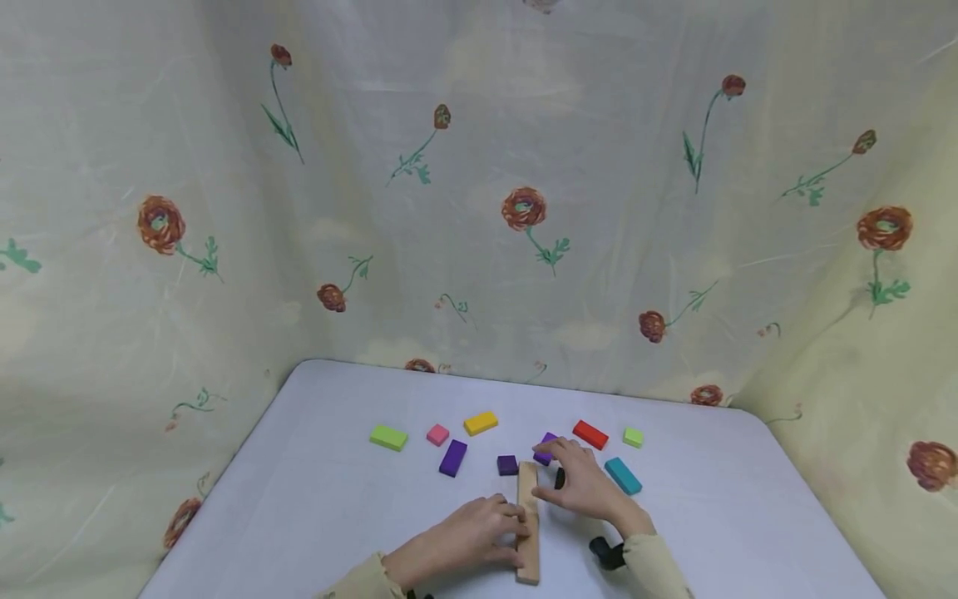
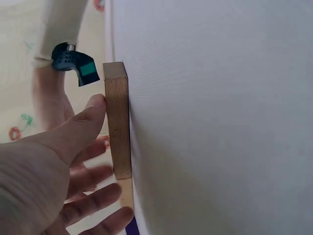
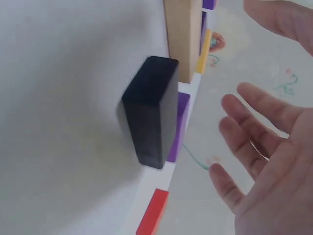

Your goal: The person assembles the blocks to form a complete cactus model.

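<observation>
Fingers (image 2: 93, 203) of the left hand (image 1: 467, 541) are held straight against the wooden block (image 1: 528, 522) on the tabletop (image 1: 314, 499). The right hand (image 1: 580, 478) is spread open, holding nothing; a black block (image 3: 149, 112) is plainly shown only by its wrist view.

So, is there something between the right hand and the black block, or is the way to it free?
Nothing visible stands between them. The right hand is open just above the black block, which lies on the white table beside the long wooden block. The left hand touches that wooden block on its other side.
</observation>
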Demonstrator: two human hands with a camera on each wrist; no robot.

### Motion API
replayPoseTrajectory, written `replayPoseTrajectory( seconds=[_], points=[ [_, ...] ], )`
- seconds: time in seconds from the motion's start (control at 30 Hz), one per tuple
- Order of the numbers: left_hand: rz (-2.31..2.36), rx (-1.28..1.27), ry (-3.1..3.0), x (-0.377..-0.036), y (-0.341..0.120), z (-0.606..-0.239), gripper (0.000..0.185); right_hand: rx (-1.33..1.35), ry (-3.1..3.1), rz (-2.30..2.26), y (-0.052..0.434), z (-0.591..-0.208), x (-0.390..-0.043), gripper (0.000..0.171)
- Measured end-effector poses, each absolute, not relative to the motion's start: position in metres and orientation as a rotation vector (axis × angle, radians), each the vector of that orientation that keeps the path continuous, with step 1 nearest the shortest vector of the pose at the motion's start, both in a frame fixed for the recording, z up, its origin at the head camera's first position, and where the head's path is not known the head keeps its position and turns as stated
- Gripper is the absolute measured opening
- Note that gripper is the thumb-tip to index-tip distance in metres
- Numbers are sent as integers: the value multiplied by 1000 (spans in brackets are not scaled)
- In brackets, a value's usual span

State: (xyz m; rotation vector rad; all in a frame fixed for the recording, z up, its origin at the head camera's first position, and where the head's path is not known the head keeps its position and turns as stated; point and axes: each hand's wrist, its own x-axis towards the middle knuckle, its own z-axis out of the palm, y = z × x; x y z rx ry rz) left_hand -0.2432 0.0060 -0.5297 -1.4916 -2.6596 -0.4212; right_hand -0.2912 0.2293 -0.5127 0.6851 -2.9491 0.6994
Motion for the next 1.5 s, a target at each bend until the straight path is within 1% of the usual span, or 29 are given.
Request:
replayPoseTrajectory(
  seconds=[0.17, 0.27, 0.37, 0.5, 0.63, 0.83, 1.07, 1.23, 1.5],
  points=[
    [-469, -1362, -2771, -247, 7, -533, 73, 589, -2884, 727, 240, -510, -289, 64],
    [-515, -1353, -2807, -250, 5, -534, 81, 554, -2872, 729, 246, -510, -288, 67],
    [-562, -1343, -2848, -253, 4, -537, 85, 540, -2865, 738, 252, -512, -287, 67],
    [-571, -1335, -2874, -255, 2, -541, 85, 515, -2887, 730, 256, -517, -286, 67],
    [-545, -1343, -2892, -257, 2, -542, 81, 507, -2902, 705, 257, -520, -286, 67],
    [-544, -1339, -2910, -258, 4, -542, 79, 544, -2874, 691, 259, -523, -287, 64],
    [-552, -1332, -2909, -256, 4, -542, 79, 507, -2854, 764, 267, -520, -288, 59],
    [-552, -1340, -2878, -254, 2, -540, 78, 466, -2814, 838, 280, -514, -295, 58],
    [-558, -1349, -2869, -254, 1, -542, 77, 295, -2835, 939, 314, -503, -313, 55]
  ],
)
